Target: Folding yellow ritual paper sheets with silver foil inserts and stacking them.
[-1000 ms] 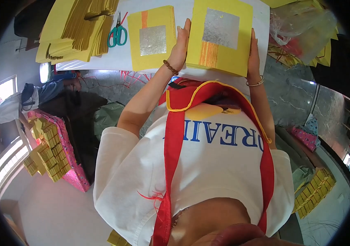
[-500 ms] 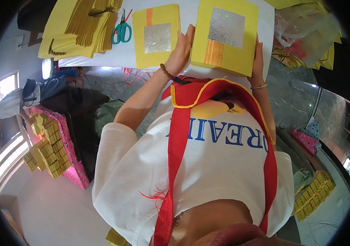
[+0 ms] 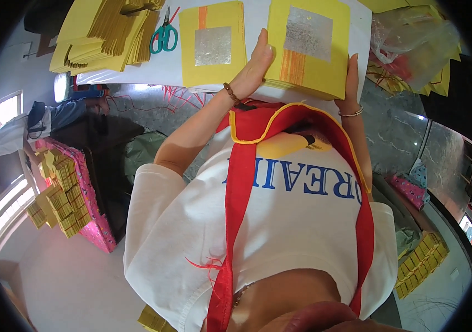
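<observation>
A thick stack of yellow paper sheets [image 3: 280, 52] lies on the white table, its top sheet bearing a silver square and an orange band. My left hand [image 3: 255, 65] is at the stack's lower left edge, fingers straight and flat. Along the right edge my right hand [image 3: 350, 83] stands upright with its fingers stretched out; part of it is hidden by the stack. Neither hand's fingers wrap round the paper. A second, lower yellow stack [image 3: 212, 77] with the same markings lies left of my left hand.
Teal-handled scissors [image 3: 163, 40] and fanned yellow paper [image 3: 89, 39] lie on the left of the white table [image 3: 136, 76]. A clear plastic bag [image 3: 413, 41] rests on yellow paper at the right. Red strings [image 3: 178, 97] hang near the table edge. Bundled yellow paper [image 3: 70, 193] stands at the left.
The thick stack has shifted slightly right and tilted a little. My left hand has moved right and down along its edge; my right hand is slightly lower.
</observation>
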{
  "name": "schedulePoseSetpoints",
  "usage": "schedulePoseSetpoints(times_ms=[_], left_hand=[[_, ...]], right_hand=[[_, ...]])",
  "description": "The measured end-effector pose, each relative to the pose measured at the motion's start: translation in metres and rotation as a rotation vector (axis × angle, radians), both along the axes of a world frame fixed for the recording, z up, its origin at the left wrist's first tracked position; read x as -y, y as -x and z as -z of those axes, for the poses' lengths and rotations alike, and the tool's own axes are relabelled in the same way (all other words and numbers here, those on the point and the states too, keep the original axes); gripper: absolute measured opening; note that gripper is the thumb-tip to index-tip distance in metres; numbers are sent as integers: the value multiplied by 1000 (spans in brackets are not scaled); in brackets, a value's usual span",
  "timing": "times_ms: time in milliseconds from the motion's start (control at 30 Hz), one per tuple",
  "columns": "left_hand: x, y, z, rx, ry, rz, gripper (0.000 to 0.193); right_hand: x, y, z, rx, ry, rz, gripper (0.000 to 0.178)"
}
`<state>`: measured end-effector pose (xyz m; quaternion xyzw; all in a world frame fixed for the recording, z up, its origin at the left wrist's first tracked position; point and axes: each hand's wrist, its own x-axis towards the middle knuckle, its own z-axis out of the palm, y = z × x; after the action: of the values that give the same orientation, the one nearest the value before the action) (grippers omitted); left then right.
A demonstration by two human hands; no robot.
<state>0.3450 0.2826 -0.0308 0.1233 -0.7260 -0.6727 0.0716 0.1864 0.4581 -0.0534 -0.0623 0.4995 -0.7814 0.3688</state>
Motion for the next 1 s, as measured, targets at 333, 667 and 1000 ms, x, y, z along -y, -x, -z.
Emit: schedulePoseSetpoints(times_ms=[333, 667, 1000], left_hand=[[-2, 3, 8, 23, -53, -131, 70], [2, 1, 14, -47, 2, -143, 71], [0, 1, 10, -163, 88, -124, 66]], right_hand=[[1, -3, -2, -7, -97, -15, 48], [-2, -11, -17, -321, -8, 1, 50], [-3, -20, -18, -269, 14, 44, 52]])
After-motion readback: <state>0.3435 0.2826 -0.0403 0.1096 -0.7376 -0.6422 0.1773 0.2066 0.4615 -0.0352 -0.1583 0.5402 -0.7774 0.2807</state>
